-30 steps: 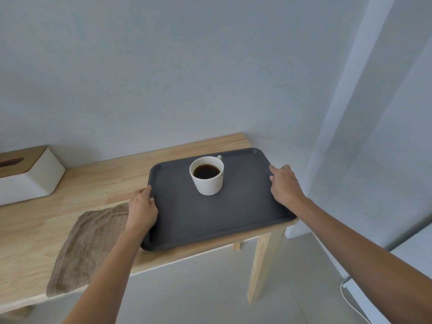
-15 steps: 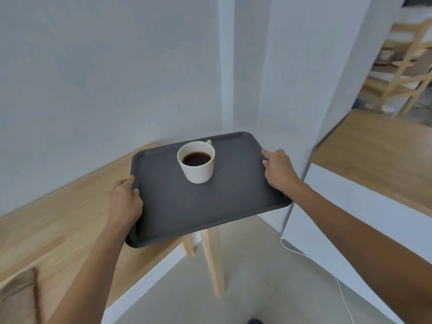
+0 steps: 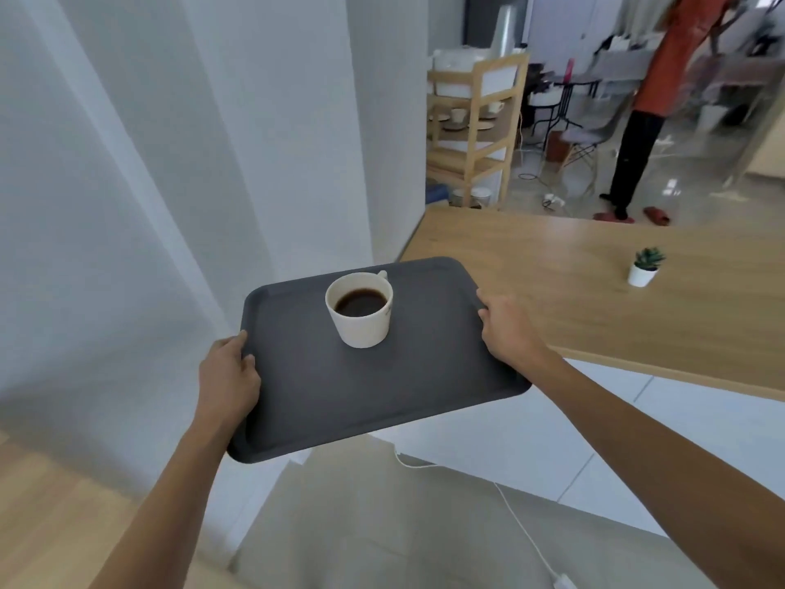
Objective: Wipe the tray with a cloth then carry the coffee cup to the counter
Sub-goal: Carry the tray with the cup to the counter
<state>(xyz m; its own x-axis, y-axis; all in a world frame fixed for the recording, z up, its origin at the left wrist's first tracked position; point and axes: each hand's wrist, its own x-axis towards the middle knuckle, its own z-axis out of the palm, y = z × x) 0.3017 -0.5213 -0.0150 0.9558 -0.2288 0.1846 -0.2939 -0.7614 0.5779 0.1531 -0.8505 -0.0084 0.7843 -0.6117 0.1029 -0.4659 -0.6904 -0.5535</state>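
Observation:
A dark grey tray [image 3: 323, 401] is held level in the air above the floor. My left hand [image 3: 229, 376] grips its left edge and my right hand [image 3: 507, 329] grips its right edge. A white coffee cup [image 3: 361, 310] full of dark coffee stands upright on the far half of the tray, its handle pointing away. The wooden counter [image 3: 603, 299] lies just right of and beyond the tray. The cloth is out of view.
A small potted plant [image 3: 645, 267] stands on the counter. A white wall corner [image 3: 297, 142] rises behind the tray. A white cable [image 3: 522, 529] trails across the floor. Beyond the counter are a wooden shelf [image 3: 475, 129], chairs and a standing person [image 3: 654, 99].
The tray with the cup has been lifted off the wooden side table and swung to the right, toward the counter. The side table and the cloth have left the view.

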